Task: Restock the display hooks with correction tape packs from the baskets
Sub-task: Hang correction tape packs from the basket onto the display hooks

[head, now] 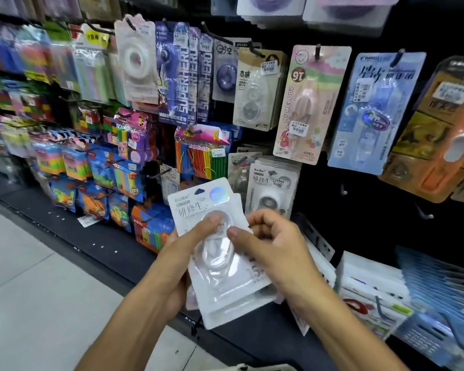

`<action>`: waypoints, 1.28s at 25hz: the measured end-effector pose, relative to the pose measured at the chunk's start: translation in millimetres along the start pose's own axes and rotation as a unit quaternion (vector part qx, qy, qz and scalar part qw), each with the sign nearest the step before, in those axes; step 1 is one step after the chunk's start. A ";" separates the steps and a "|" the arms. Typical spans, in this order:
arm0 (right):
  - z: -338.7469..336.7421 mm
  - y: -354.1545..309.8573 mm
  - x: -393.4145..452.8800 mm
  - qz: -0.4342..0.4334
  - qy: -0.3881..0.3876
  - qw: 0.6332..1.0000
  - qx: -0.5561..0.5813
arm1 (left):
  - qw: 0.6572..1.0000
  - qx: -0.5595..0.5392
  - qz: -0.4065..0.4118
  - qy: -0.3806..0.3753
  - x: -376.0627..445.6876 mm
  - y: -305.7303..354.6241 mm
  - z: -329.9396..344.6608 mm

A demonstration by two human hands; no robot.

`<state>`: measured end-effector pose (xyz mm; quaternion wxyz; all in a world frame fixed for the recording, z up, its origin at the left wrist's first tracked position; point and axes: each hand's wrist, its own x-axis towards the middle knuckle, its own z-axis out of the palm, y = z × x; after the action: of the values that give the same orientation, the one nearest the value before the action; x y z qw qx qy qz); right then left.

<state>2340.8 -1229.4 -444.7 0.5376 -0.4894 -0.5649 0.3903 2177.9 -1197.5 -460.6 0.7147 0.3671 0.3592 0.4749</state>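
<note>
1. Left hand (181, 253): under the white packs (225, 266), fingers behind, thumb pressed on the top blister
2. Right hand (272, 243): fingers curled, thumb pinching the top pack's right edge
3. Matching packs (272, 188) hang just above the grip

We see bright, even shop light from above, with hardly any shadow. Glare whitens the blister packs (220, 253) in our hands. The left shelves (24, 84) smear with motion blur, the wide lens bends the edges, and the upper corner packs (340, 9) look soft.
</note>
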 end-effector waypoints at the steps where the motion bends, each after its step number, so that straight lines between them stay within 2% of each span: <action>1: -1.5 -0.7 -0.5 0.013 0.012 0.996 0.087 | 1.000 -0.017 -0.019 -0.017 -2.6 -1.1 1.8; 3: -7.3 -2.2 -0.2 0.045 0.044 0.973 0.224 | 0.999 -0.035 -0.017 -0.017 -5.0 -2.4 3.3; 5: -12.4 -1.2 3.3 0.048 0.110 0.965 0.231 | 0.999 -0.003 0.024 0.030 -3.8 -1.7 1.0; 7: -20.6 3.4 8.8 0.053 0.179 0.964 0.192 | 0.995 0.014 0.053 0.079 -1.7 1.3 -4.2; 9: -33.0 11.2 14.4 0.066 0.239 0.964 0.098 | 0.990 0.009 0.072 0.122 -0.2 4.7 -11.2; 12: -40.7 19.3 16.6 0.057 0.248 0.965 -0.072 | 0.974 0.068 0.136 0.169 2.7 10.2 -19.6; 15: -36.2 22.3 15.5 0.076 0.260 0.962 -0.032 | 0.970 0.066 0.162 0.169 4.8 12.0 -23.6; 16: -34.9 22.8 14.1 0.076 0.267 0.958 -0.078 | 0.971 0.062 0.160 0.167 4.8 11.5 -23.4; 17: -35.2 25.1 12.8 0.057 0.269 0.946 -0.172 | 0.972 0.061 0.159 0.163 4.9 10.1 -22.7; 18: -35.1 27.2 10.4 0.026 0.249 0.935 -0.252 | 0.973 0.061 0.158 0.158 4.9 8.3 -21.1; 19: -32.2 26.1 8.0 -0.006 0.197 0.945 -0.261 | 0.974 0.060 0.157 0.150 4.7 6.1 -18.8; 21: -16.7 20.9 0.7 0.024 -0.003 0.994 -0.103 | 0.980 0.057 0.144 0.126 3.4 2.4 -13.7; 22: -10.4 20.4 -1.1 0.040 -0.067 0.996 -0.035 | 0.984 0.056 0.131 0.107 2.4 1.5 -11.8; 23: -6.6 19.6 -0.5 0.045 -0.075 0.996 0.013 | 0.988 0.054 0.119 0.084 1.5 1.3 -10.7; 26: -16.1 12.4 3.4 0.074 0.060 0.989 0.111 | 0.991 0.037 0.118 0.048 -4.1 6.7 -11.9; 29: -36.2 20.6 5.7 0.116 0.175 0.978 0.015 | 0.986 0.036 0.151 0.065 -7.4 14.3 -17.7; 31: -36.3 29.8 3.4 0.102 0.184 0.976 -0.060 | 0.981 0.046 0.168 0.086 -6.7 15.3 -20.5; 32: -33.4 34.0 3.1 0.090 0.182 0.978 -0.057 | 0.980 0.051 0.170 0.092 -6.0 14.6 -21.0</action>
<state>2378.6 -1221.9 -473.0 0.5655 -0.6307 -0.4325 0.3088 2152.0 -1195.2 -456.9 0.5675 0.4133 0.3795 0.6025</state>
